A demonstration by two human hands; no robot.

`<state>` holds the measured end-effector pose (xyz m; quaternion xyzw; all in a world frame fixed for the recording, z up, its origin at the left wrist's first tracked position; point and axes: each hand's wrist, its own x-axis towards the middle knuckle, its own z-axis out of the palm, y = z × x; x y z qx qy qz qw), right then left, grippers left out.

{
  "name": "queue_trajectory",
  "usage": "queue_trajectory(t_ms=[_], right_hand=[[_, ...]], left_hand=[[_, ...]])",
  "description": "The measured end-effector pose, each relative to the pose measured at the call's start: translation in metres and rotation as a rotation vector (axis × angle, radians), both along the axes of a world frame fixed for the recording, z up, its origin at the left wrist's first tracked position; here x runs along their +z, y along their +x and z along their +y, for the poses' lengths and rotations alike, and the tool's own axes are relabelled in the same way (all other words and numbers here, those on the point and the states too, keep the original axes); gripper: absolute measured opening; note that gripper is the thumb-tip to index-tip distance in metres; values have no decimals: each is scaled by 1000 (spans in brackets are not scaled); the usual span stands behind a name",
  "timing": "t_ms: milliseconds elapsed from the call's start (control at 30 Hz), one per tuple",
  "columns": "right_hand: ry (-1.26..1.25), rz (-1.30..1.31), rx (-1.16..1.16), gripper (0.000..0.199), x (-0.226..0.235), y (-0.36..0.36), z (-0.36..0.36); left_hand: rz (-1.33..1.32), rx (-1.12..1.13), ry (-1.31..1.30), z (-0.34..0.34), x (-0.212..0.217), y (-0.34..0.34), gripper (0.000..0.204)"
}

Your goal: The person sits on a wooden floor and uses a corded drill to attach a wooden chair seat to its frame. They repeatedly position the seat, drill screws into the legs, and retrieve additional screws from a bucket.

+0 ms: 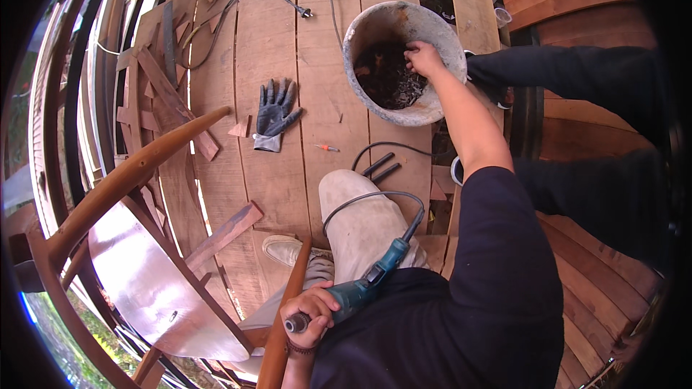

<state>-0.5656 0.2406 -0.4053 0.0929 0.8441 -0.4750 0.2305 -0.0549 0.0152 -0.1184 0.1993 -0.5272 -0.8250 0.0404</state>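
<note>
My left hand (311, 311) is wrapped round the front end of a teal corded electric screwdriver (364, 284), beside a curved wooden rail of a chair (137, 162). The tool lies across my lap, and its black cable loops over my thigh. My right arm stretches far forward, and my right hand (424, 59) is inside a worn grey bucket (440, 101). Its fingers are curled together above dark debris and small greyish bits (393, 79) at the bottom. Whatever the fingertips hold is too small to make out.
A grey-black work glove (274, 115) and a small orange-handled bit (326, 148) lie on the plank floor (267, 43). Wood offcuts (169, 86) pile up at left, near a cable with a plug (304, 12). Another person's dark-trousered legs (577, 72) extend in from the right.
</note>
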Motion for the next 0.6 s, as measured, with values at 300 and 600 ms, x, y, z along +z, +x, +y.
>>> queue_trajectory(t_ms=[300,600], right_hand=[[439,925,23,26,90,29,2],[309,292,-262,37,85,71,84]], left_hand=[[-16,54,9,3,1,0,23],[-21,54,51,4,-4,-1,23]])
